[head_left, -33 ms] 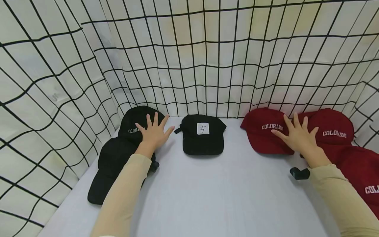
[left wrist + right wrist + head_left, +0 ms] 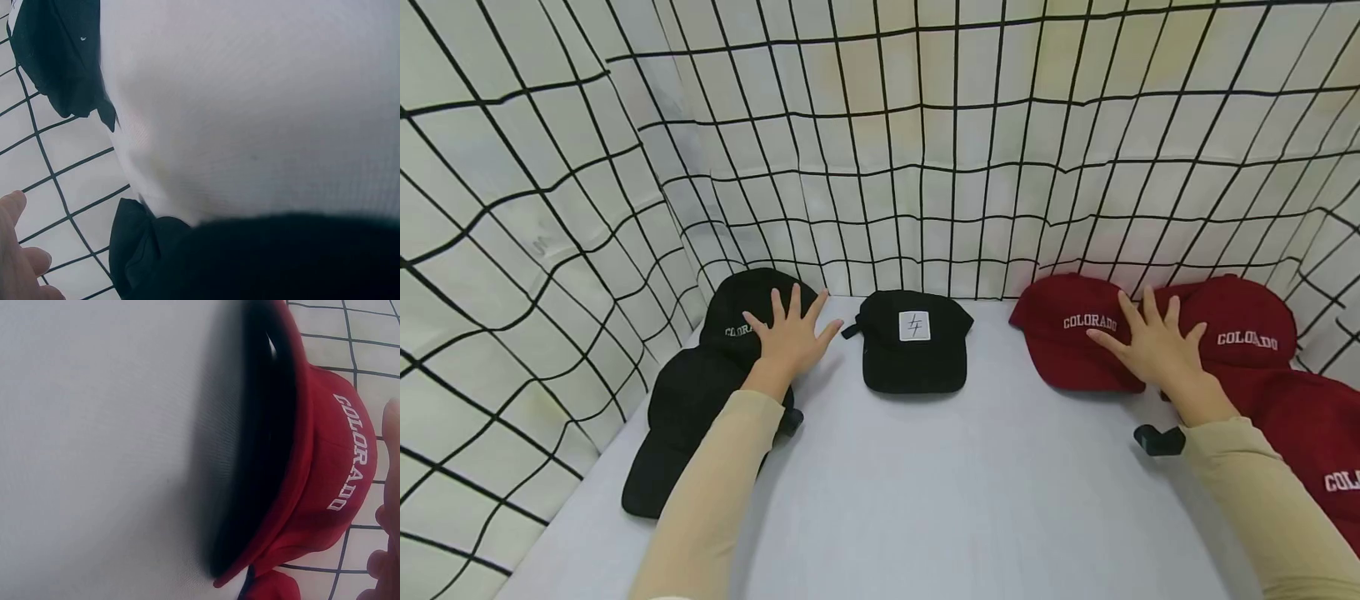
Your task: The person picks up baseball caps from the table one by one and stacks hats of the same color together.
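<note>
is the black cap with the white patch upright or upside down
Upright: the black cap sits with its crown above its brim.

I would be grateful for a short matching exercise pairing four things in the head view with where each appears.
Things:
1. left hand
2. right hand
3. cap with the white patch
4. black net

Places:
A. rising at the back and sides
B. spread in front of red caps
C. between the two hands
D. spread in front of black caps

Pairs: 1-D; 2-B; 3-C; 4-A
</note>
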Motion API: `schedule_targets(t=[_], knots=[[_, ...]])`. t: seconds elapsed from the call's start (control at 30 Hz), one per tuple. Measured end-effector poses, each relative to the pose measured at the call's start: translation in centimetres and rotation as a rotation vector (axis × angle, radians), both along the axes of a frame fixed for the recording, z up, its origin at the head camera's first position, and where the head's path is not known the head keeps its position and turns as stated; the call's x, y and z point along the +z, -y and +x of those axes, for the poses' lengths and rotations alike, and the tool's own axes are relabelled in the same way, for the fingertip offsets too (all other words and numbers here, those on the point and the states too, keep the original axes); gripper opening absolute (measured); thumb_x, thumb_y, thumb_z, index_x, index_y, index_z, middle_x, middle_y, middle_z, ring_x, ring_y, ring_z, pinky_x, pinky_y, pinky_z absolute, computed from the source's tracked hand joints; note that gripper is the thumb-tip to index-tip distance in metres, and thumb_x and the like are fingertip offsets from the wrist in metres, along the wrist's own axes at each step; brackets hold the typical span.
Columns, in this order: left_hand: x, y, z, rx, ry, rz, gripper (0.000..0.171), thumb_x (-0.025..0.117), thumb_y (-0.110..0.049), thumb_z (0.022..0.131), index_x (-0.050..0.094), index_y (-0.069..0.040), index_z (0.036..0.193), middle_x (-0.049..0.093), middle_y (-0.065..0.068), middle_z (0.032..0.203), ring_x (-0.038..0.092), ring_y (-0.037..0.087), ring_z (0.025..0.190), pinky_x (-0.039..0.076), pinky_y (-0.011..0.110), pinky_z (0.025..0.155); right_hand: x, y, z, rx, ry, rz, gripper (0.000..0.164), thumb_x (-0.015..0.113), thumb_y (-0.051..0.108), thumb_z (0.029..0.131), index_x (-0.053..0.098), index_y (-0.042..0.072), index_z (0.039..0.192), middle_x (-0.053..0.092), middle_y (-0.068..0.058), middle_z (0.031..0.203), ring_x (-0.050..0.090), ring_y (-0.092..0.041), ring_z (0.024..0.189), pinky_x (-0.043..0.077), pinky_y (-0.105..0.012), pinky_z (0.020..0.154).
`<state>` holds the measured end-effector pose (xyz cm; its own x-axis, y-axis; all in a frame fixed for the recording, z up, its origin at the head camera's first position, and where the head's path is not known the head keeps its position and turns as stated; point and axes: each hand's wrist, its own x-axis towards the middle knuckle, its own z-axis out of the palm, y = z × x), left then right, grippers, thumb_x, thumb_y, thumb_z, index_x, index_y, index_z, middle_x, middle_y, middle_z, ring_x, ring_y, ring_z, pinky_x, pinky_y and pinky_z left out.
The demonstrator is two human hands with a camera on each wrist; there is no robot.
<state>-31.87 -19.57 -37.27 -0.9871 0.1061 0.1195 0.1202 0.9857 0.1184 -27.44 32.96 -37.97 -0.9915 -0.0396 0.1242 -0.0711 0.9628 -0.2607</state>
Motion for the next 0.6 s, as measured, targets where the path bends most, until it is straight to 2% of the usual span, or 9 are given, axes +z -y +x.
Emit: schedule_targets(t=[0.6], knots=[[0.25,0.33,0.11,0.017,0.003,0.011,0.073,0.031,-0.065,0.105,0.017,-0.027,0.166,-0.001,0.020,0.170,-0.011,0.048,0.152,-0.010,0.082,0.104,0.61,0.72,0.24,0.017,0.009,0.003,0.100,0.037,0.075,0.098,0.006,0.005,0.163,-0.002,-0.037,0.162,-0.010,-0.063,0.144,-0.007,-0.085,0.102]])
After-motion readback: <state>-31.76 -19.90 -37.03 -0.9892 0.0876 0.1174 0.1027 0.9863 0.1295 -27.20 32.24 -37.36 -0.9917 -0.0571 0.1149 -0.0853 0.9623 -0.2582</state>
